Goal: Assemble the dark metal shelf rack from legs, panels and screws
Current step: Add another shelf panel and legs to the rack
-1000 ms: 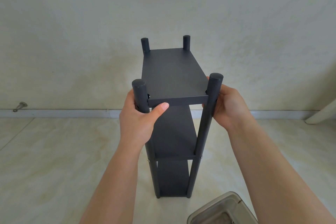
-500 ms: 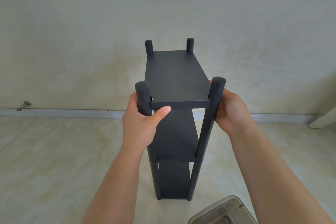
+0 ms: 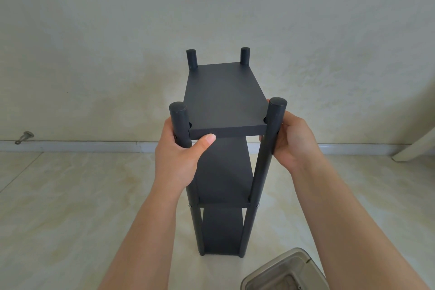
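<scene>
Container: a clear plastic container (image 3: 284,271) with a grey rim sits at the bottom edge, nearest the camera, on the floor just right of the rack's foot.
Floor: pale marbled tiles (image 3: 70,207) carry the rack.
Rack: the dark metal shelf rack (image 3: 223,172) stands upright on the floor in the middle, with three panels between four round legs.
Screws: small silver screw heads (image 3: 189,206) show on the near legs at the middle panel's level.
Left hand: the left hand (image 3: 179,155) wraps its grip round the near left leg (image 3: 180,125) just under the top panel, thumb pressed against the panel's front edge.
Right hand: the right hand (image 3: 292,141) holds the near right leg (image 3: 270,139) from the outside, fingers curled behind it.
Top panel: the top panel (image 3: 226,99) lies flat between the legs, whose capped ends rise above it.
Far legs: two far leg tops (image 3: 191,59) stand at the panel's back corners.
Wall: a cream wall (image 3: 94,30) with a white skirting strip behind; a small metal fitting (image 3: 24,137) sits at its base, far left.
</scene>
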